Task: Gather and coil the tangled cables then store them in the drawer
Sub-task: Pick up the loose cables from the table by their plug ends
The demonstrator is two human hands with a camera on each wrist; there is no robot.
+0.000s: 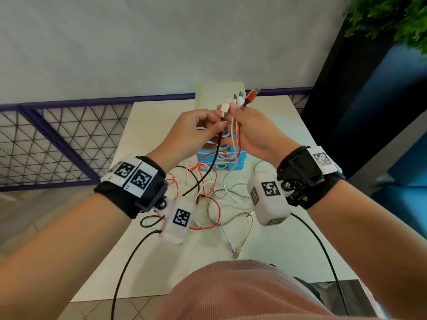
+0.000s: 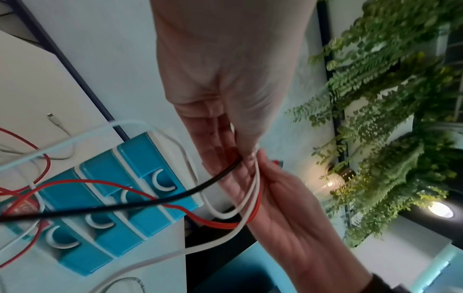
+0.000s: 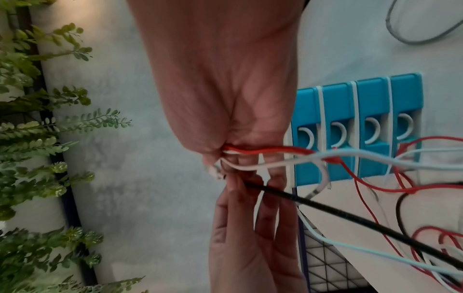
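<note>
Both hands are raised above the white table (image 1: 288,245). My left hand (image 1: 217,126) pinches a black cable (image 1: 215,158) just below its white plug (image 1: 223,109); the same black cable (image 2: 175,200) runs down to the table. My right hand (image 1: 236,114) grips a red cable (image 1: 251,94) and white cables (image 1: 233,137) together, their plugs sticking up past the fingers. Those red and white strands (image 3: 253,151) cross its palm. Below, the loose lengths lie in a tangle (image 1: 208,192) in front of a blue drawer unit (image 1: 240,155), its drawers closed.
A cream box (image 1: 219,91) stands behind the drawers at the table's far edge. A braided silver cable (image 1: 231,219) and a gold-tipped one (image 1: 248,234) lie near me. A wire fence (image 1: 57,144) is on the left, green plants (image 1: 392,17) on the right.
</note>
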